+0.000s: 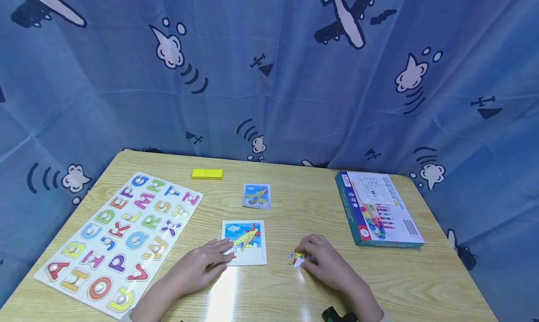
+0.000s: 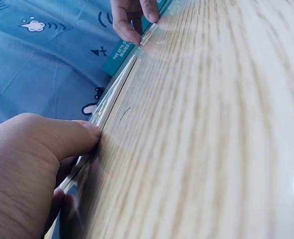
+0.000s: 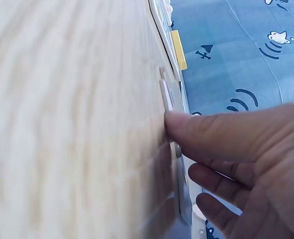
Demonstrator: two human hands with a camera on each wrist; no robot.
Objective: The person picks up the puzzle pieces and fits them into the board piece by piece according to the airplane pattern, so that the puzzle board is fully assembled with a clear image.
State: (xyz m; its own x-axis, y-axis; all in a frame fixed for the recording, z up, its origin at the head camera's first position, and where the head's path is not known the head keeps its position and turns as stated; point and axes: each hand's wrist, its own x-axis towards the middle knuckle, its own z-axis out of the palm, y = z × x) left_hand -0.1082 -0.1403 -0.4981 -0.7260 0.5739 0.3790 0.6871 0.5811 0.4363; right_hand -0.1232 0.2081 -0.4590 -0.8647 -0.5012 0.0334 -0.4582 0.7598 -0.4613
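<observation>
A jigsaw board (image 1: 254, 259) with a yellow airplane picture lies flat near the middle of the table, its lower part white. My left hand (image 1: 203, 266) rests on its left side, fingers stretched over the edge; in the left wrist view the thumb (image 2: 77, 137) touches that edge. To the right of the board, my right hand (image 1: 326, 261) pinches a small jigsaw piece (image 1: 298, 262) among a few colourful pieces low on the table. The fingers partly hide these pieces, so their shapes are hard to tell. The right thumb (image 3: 197, 127) presses a thin flat edge.
Behind the board lies a small airplane picture card (image 1: 257, 196), with yellow blocks (image 1: 207, 174) further back. A white alphabet board (image 1: 139, 205) with knobbed letters covers the left side. A flat game box (image 1: 379, 209) lies at right. A blue curtain (image 1: 269, 78) hangs behind the table.
</observation>
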